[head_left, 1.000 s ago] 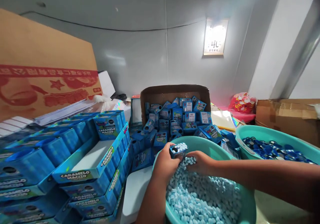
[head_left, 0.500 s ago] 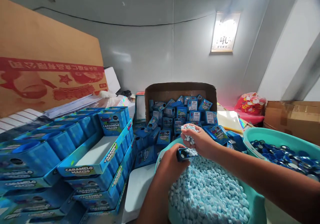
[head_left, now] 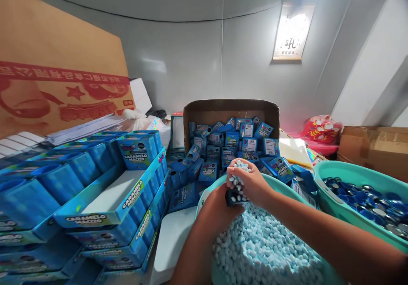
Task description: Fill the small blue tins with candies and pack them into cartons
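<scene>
My left hand [head_left: 219, 202] grips a small blue candy box [head_left: 232, 198] over the near side of a turquoise tub [head_left: 280, 182]; its open top faces up and toward me. Just above it, my right hand [head_left: 253, 181] is closed round a handful of pale blue candies [head_left: 239, 169]. Some of them lie in the box opening. Loose candies [head_left: 267, 242] of the same kind fill the tub below both hands. Fingers of the left hand are partly hidden behind the box and wrist.
Stacked display trays [head_left: 105, 198] of blue boxes stand at left. Behind the tub, a brown carton [head_left: 261, 106] holds many small boxes. A second turquoise tub [head_left: 360, 174] with blue and silver lids is at right. A white lid [head_left: 174, 238] lies beside the candy tub.
My right hand has come down and left onto the box held in my left hand. Candies now go from its palm into the opening. The view has shifted slightly.
</scene>
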Demonstrator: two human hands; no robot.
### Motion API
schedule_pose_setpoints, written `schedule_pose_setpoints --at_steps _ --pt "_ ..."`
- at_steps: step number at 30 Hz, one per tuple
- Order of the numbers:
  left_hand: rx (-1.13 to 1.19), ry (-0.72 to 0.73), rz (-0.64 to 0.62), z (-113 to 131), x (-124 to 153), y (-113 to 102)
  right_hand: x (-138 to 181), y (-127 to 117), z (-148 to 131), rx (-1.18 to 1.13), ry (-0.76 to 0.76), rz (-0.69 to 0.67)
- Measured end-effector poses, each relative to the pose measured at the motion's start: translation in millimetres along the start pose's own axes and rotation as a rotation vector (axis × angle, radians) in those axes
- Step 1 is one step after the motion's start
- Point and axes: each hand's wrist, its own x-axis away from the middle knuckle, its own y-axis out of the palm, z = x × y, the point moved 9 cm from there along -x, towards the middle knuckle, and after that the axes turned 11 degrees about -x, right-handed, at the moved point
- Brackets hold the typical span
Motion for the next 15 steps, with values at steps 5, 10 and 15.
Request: schedule_pose_setpoints --at_steps 5,10,15 --pt "-0.004 0.013 -0.002 2.5 0.3 -0.6 0.3 3.1 -0.1 0.029 0.011 -0.021" --pt "0.016 0.026 -0.014 5.0 -0.1 -0.8 2.9 0.9 1.2 0.044 0.034 -0.031" --pt "0.015 0.03 -0.017 3.4 -1.0 1.1 3.7 -1.4 4.1 0.131 0.03 -0.044"
